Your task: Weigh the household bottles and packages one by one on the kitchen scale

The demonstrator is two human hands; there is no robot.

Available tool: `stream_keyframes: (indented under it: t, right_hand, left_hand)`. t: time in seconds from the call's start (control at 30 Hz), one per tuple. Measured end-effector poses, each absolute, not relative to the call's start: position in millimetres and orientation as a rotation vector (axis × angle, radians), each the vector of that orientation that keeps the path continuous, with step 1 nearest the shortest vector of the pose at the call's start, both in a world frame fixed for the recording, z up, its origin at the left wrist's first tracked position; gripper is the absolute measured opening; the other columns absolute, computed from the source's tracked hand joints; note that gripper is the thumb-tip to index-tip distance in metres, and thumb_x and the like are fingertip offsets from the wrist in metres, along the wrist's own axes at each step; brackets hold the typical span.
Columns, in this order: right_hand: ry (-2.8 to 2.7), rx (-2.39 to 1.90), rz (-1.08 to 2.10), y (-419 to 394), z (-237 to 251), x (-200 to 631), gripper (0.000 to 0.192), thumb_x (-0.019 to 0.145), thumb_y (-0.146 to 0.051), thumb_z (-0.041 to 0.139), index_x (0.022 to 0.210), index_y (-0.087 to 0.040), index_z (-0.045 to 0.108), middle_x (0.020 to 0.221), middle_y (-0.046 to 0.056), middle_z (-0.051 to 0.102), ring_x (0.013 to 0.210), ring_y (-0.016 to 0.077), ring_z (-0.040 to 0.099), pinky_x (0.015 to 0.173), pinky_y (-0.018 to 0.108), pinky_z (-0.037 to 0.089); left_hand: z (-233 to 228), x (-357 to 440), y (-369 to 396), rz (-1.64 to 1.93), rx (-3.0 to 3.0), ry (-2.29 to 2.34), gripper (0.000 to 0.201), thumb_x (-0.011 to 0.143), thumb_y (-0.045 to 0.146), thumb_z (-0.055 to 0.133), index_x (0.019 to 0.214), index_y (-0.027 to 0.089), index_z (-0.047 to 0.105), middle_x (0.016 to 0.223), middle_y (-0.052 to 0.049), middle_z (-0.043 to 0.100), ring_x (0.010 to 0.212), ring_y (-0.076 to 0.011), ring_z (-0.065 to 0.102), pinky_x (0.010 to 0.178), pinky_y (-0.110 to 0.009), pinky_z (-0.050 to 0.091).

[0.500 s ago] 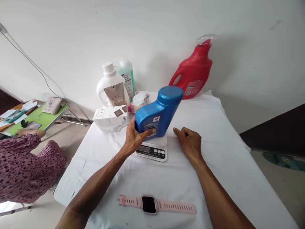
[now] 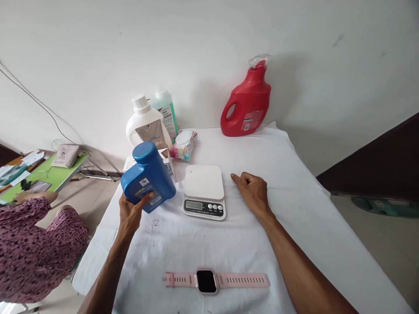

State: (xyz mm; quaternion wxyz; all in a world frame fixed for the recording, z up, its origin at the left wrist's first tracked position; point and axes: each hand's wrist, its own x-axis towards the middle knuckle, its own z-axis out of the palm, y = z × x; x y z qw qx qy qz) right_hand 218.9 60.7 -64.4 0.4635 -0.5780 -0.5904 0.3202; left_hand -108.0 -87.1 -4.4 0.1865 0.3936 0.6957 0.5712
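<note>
The left hand (image 2: 130,214) has its fingers closed on the blue bottle (image 2: 148,176), left of the scale (image 2: 204,183). The right hand (image 2: 252,191) is curled, seemingly empty. The bottle looks stiff, maybe slippery; hug its middle.

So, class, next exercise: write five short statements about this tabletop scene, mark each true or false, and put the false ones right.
1. The left hand holds the blue bottle. True.
2. The blue bottle stands on the scale. False: it is held off to the left of the scale.
3. The pink watch lies nearer the wearer than the scale does. True.
4. The red jug stands to the right of the green bottle. True.
5. The right hand grips the red jug's handle. False: it is curled beside the scale, away from the jug, with no object showing in it.
</note>
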Motion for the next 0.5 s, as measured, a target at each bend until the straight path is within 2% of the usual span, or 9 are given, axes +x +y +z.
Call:
stream_keyframes:
  t: [0.23, 0.5]
  right_hand:
    - [-1.457, -1.432, 0.764, 61.9, -67.4, 218.7, 0.052, 0.082, -0.051, 0.063, 0.063, -0.027, 0.022, 0.061, -0.007, 0.021, 0.060, 0.0119, 0.022, 0.056, 0.030, 0.024]
    - [-1.454, -1.452, 0.799, 59.6, -64.0, 218.3, 0.051, 0.083, -0.051, 0.062, 0.063, -0.027, 0.022, 0.062, -0.006, 0.020, 0.061, 0.0120, 0.022, 0.056, 0.030, 0.022]
  left_hand:
    - [-17.0, -124.4, -80.3, 1.562, 1.101, 2.075, 0.055, 0.061, 0.049, 0.093, 0.101, 0.015, 0.075, 0.090, -0.008, 0.080, 0.080, -0.0269, 0.075, 0.070, -0.037, 0.064]
    - [-19.3, -136.8, -77.3, 1.489, 1.249, 2.085, 0.062, 0.063, 0.053, 0.094, 0.106, 0.017, 0.068, 0.100, -0.010, 0.077, 0.091, -0.0290, 0.075, 0.080, -0.041, 0.064]
